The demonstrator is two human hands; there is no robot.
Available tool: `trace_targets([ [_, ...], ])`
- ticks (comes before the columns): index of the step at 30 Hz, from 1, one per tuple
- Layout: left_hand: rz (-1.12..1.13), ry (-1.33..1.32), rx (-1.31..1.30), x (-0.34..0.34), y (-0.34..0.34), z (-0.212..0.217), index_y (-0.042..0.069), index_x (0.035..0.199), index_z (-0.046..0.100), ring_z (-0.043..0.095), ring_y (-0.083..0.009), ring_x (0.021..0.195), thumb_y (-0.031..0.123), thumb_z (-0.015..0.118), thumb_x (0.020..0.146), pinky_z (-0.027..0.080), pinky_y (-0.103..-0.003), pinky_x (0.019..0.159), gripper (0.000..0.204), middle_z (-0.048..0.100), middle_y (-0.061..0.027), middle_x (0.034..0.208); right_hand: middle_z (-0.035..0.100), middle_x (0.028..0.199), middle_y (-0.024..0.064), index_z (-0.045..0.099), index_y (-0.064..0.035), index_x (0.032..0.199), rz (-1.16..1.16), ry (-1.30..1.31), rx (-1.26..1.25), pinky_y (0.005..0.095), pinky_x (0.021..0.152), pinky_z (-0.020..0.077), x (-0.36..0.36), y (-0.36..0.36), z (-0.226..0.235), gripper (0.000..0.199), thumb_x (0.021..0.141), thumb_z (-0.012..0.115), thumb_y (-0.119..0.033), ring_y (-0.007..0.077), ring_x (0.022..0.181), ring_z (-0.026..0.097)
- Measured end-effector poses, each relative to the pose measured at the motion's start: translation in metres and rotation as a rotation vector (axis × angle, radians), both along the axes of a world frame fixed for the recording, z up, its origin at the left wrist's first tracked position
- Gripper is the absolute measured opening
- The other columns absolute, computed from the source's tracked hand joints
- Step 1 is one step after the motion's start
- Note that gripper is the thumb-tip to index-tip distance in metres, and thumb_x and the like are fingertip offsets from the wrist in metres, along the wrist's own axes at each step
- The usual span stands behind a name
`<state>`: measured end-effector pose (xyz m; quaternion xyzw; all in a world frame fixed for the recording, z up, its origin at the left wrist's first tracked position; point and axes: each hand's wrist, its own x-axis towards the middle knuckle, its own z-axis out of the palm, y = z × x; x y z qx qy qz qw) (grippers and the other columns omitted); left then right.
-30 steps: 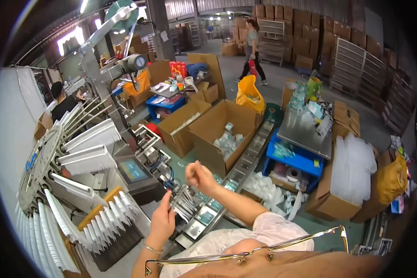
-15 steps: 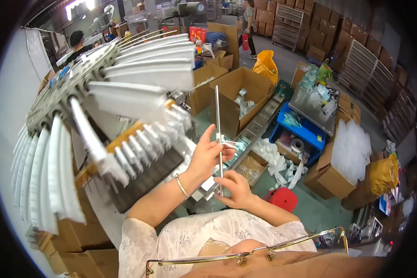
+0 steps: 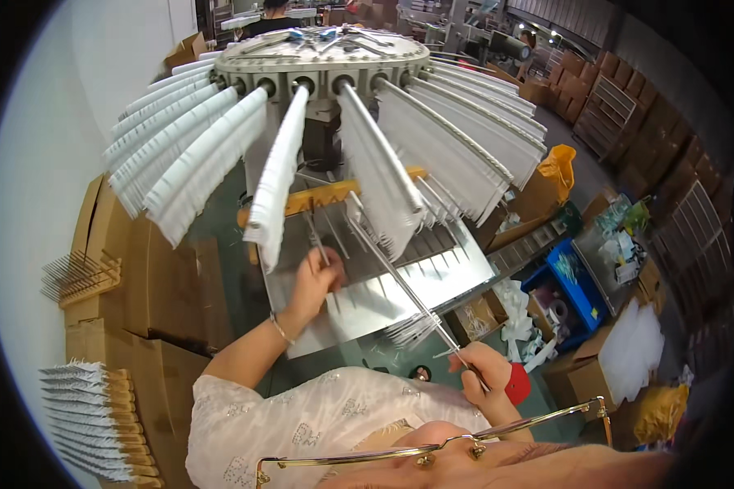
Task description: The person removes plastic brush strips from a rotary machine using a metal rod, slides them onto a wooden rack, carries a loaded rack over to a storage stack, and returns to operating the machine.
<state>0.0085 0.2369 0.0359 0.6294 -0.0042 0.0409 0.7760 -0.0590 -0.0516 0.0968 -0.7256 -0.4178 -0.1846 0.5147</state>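
The person's left hand [image 3: 316,275] reaches forward, fingers bent, forearm [image 3: 249,354] slanting outstretched; the right hand [image 3: 479,373] closes in a fist nearer the torso [image 3: 342,416].

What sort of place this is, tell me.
Probably a factory workshop: there's a round machine with radiating white-draped arms, a conveyor-like track and stacked cardboard cartons in the background.
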Motion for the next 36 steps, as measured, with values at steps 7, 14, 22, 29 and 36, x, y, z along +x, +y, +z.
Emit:
trace_targets([
  [7,0.005,-0.073,0.051,0.006,-0.016,0.014,0.003,0.086,0.053,0.045,-0.0064,0.055,0.007,0.047,0.082,0.037,-0.020,0.048,0.008,0.050,0.0000,0.064,0.056,0.064,0.0100,0.056,0.0032,0.085,-0.224,-0.075,0.044,0.0264,0.050,0.0423,-0.012,0.008,0.006,0.015,0.071,0.050,0.001,0.0191,0.053,0.053],
  [14,-0.191,-0.581,0.649,-0.021,-0.089,0.042,-0.001,0.125,0.024,0.044,-0.0274,0.105,0.011,0.066,0.065,0.033,-0.033,0.090,0.075,0.046,-0.0161,0.114,0.056,0.066,0.0107,0.058,-0.0005,0.085,-0.442,-0.288,-0.072,0.0282,0.049,0.0424,-0.010,0.033,-0.013,0.022,0.063,0.059,0.002,0.0225,0.054,0.054],
  [22,-0.761,-0.127,-0.072,-0.015,-0.108,0.037,0.001,0.110,0.043,0.050,-0.0106,0.078,0.016,0.047,0.085,0.040,-0.023,0.072,0.029,0.053,-0.0044,0.081,0.054,0.073,0.0089,0.052,-0.0015,0.096,-0.294,-0.278,-0.141,0.0279,0.050,0.0403,-0.017,0.039,-0.018,0.037,0.061,0.065,-0.001,0.0204,0.057,0.052],
  [29,-1.230,-0.029,-0.328,-0.007,-0.094,0.031,-0.002,0.097,0.049,0.051,-0.0144,0.061,0.017,0.050,0.082,0.044,-0.033,0.073,0.024,0.050,-0.0044,0.063,0.045,0.065,-0.0002,0.040,0.0000,0.112,0.212,0.967,0.977,0.0197,0.052,0.0317,0.016,-0.003,-0.038,0.037,0.086,0.045,-0.026,0.0079,0.053,0.037],
  [36,-1.407,0.224,-0.551,0.007,-0.064,0.039,-0.004,0.110,0.045,0.053,-0.0188,0.066,0.023,0.055,0.079,0.044,-0.034,0.071,0.042,0.053,-0.0077,0.073,0.050,0.068,0.0112,0.054,0.0046,0.085,0.366,0.580,0.742,0.0237,0.045,0.0365,0.010,-0.009,-0.026,0.023,0.082,0.050,-0.018,0.0162,0.057,0.047],
])
